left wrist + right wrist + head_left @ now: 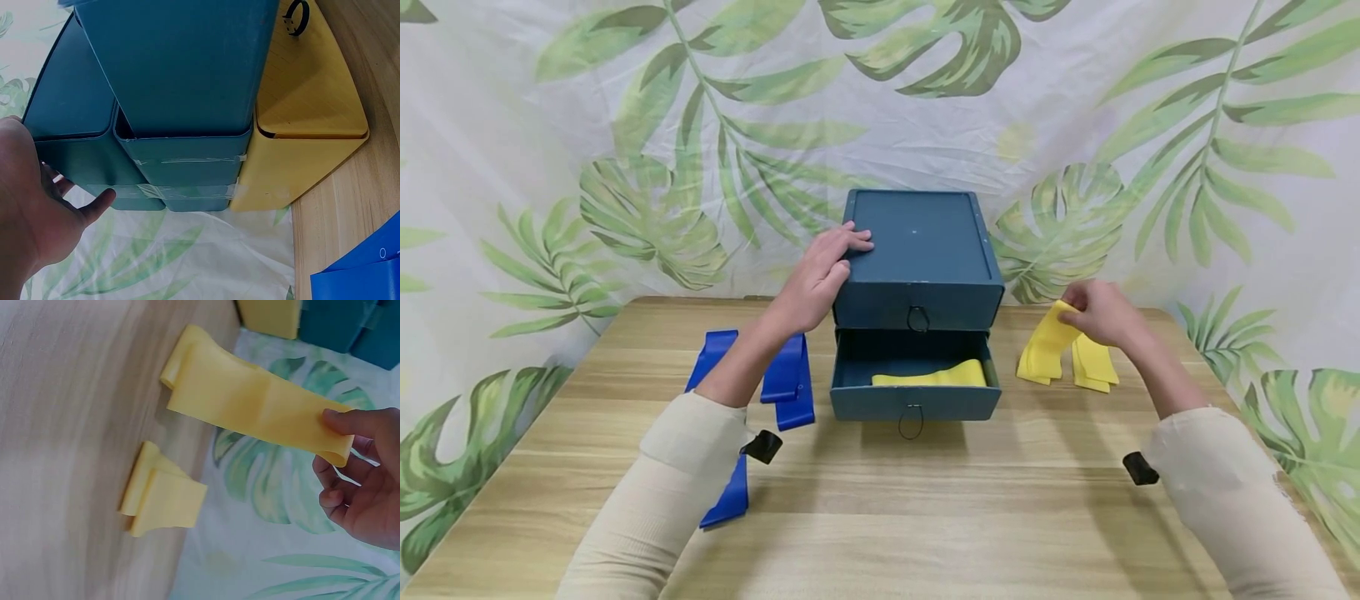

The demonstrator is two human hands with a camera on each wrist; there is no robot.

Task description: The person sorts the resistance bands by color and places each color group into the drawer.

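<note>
A dark teal drawer unit (925,237) stands at the back of the table, its middle drawer (872,403) pulled out. A folded yellow elastic band (932,377) lies inside that drawer. My left hand (808,287) rests on the unit's top left edge with fingers extended; the left wrist view shows the thumb held away from the side. On the right, my right hand (1101,312) pinches the upper end of a yellow elastic band (244,400) between thumb and fingers. That band hangs down, its lower end at the tabletop. A second yellow band (1095,362) lies folded beside it.
Several blue bands (793,379) lie left of the unit, partly hidden under my left arm. Below the pulled-out drawer sits a yellow-fronted drawer (312,87) with a black ring pull. A leaf-patterned cloth (760,83) hangs behind the wooden table (925,533).
</note>
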